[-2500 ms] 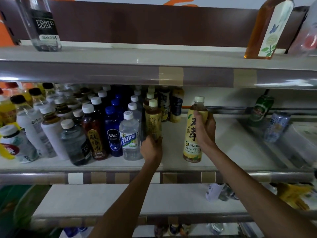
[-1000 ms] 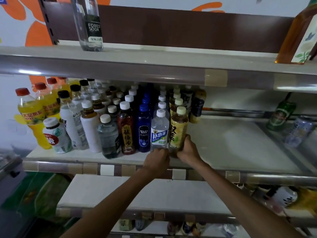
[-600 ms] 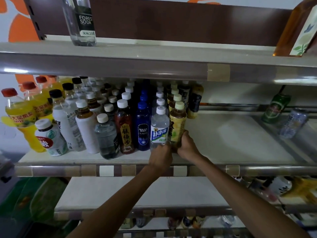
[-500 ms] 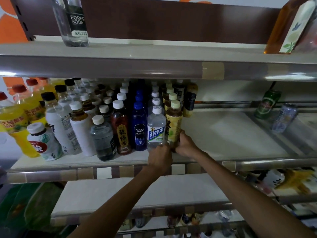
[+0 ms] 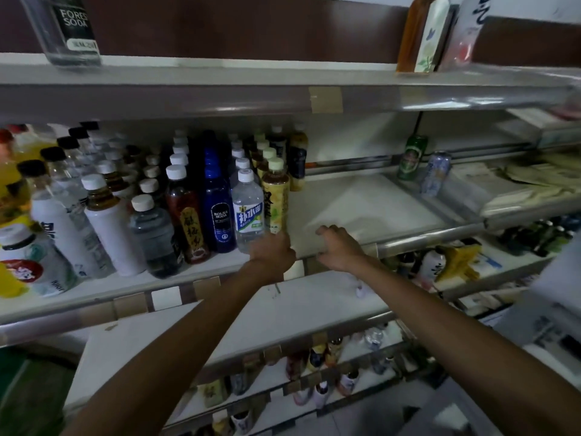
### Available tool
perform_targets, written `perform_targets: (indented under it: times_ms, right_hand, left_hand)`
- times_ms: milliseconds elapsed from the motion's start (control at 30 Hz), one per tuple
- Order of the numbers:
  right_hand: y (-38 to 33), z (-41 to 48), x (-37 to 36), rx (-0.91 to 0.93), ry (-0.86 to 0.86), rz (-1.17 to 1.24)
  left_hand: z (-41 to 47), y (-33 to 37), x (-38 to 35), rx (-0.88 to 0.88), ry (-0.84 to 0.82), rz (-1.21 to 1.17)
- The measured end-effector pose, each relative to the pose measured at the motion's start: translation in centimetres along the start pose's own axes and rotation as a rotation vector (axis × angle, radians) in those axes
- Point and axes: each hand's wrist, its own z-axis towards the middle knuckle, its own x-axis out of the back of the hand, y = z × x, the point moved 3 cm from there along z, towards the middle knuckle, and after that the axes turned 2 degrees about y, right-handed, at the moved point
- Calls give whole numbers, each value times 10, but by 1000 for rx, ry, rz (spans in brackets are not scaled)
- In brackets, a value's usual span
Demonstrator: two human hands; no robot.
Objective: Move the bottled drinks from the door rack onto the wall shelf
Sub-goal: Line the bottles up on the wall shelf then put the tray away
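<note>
So the right hand (image 5: 338, 247) just came off the yellow tea bottle (image 5: 276, 199). Half a second ago it was wrapped round the base, now it's off to the side, fingers loosely curled, holding nothing. Bottle's standing upright on the wall shelf (image 5: 361, 202), right end of the front row, snug against the clear water bottle (image 5: 248, 212). Left hand (image 5: 272, 253) is still down by the bottles' bases, fingers hidden, can't tell if it's gripping. Looks placed to me, so time to fetch the next one.

The clear top-shelf bottle (image 5: 67, 29) reads FORES… SODA — the blue bottle (image 5: 220, 212), BOLSA SODA.
</note>
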Motion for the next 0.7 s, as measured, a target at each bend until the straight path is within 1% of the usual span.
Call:
perform_targets:
  times_ms: [133,267,333,400,467,533,600,700]
  right_hand:
    - [15,-35,4,-39,54,33]
    - [34,-79,-11,-111,58,26]
    - [43,-103,-20,-139,21,32]
    - [52,-127,-25,-185,-9,51]
    - [62,-151,-25,-232,-3,92]
    - [73,-175,-24,-269,21,113]
    - [85,-204,-25,-331,46,130]
    - [104,-257,-32,-485,57,126]
  left_hand:
    - [-21,23,1,-37,2,-41]
    - [-55,50,-11,-181,-77,-96]
    - [-74,58,-19,-208,-119,-128]
    - [-86,63,-32,-242,-203,-119]
    - [-97,68,-45,-289,-310,-87]
    - [-107,76,-54,-333,-360,-66]
    - [-118,89,-62,-405,-428,-65]
    - [-142,114,-78,-551,-568,-88]
